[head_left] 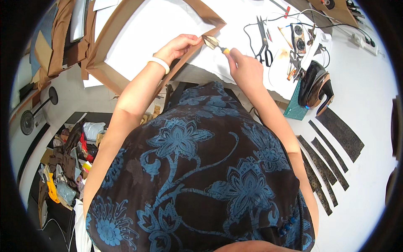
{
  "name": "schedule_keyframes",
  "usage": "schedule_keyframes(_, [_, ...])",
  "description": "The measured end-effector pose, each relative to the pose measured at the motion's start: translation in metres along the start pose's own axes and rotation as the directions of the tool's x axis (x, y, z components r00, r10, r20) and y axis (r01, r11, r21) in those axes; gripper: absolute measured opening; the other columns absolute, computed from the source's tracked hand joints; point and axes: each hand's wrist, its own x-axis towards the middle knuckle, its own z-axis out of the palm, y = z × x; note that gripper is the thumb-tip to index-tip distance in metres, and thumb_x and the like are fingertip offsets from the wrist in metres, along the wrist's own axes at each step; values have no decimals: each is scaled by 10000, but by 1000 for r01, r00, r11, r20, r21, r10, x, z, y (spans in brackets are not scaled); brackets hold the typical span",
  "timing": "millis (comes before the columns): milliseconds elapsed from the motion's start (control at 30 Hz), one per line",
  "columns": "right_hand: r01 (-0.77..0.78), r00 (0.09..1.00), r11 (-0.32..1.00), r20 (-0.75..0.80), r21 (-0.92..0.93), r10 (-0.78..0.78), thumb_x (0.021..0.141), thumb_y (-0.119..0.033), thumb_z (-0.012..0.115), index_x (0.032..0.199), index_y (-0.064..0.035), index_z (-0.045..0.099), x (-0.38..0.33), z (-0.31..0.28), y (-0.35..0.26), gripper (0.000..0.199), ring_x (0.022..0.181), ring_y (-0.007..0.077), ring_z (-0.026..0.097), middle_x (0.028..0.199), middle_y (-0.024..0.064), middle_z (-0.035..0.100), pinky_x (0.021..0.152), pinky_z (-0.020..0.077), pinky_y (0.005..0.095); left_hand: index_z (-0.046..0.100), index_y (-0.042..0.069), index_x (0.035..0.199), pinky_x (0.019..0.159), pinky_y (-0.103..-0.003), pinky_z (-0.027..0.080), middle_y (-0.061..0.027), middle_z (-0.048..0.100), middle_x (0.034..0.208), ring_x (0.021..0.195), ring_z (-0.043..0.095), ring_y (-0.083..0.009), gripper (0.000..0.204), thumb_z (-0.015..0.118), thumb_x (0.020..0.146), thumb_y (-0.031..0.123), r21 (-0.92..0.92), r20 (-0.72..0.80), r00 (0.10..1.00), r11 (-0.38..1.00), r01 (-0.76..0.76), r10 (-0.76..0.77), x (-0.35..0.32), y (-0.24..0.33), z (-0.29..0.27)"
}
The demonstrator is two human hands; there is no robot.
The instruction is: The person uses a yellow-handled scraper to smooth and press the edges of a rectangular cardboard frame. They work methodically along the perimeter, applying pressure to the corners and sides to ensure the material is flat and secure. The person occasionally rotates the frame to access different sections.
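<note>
A large brown frame with upright walls lies across the white work surface at the upper left. My left hand reaches over its near wall, fingers closed on the wall's edge close to the right-hand corner. In my right hand is a small tool with a yellow grip. The tool's pale, flat, flared head meets the frame wall beside my left fingertips. Whether it is a brush or a scraper I cannot make out.
Black-handled scissors lie to the right of the frame. Beyond them are cables, a power strip, an iron and a green cutting mat. Dark patterned strips lie at right; piled scraps at left.
</note>
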Motion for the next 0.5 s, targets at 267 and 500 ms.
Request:
schedule_keyframes(267, [-8, 1000, 1000, 12, 8, 8, 972, -270, 621, 890, -103, 603, -8, 6, -5, 187, 555, 362, 618, 573, 135, 593, 493, 439, 454, 694, 52, 941, 703, -223, 534, 0, 690, 871, 760, 639, -98, 61, 646, 904, 54, -51, -42, 997, 997, 59, -61, 3, 6, 7])
schedule_keyframes(500, [33, 999, 999, 42, -15, -32, 984, -302, 582, 931, -138, 629, -15, 9, -15, 178, 532, 352, 626, 580, 128, 613, 490, 476, 467, 709, 39, 994, 773, -253, 562, -22, 714, 940, 829, 665, -112, 110, 693, 912, 110, -74, 49, 997, 995, 62, -59, 16, -4, -11])
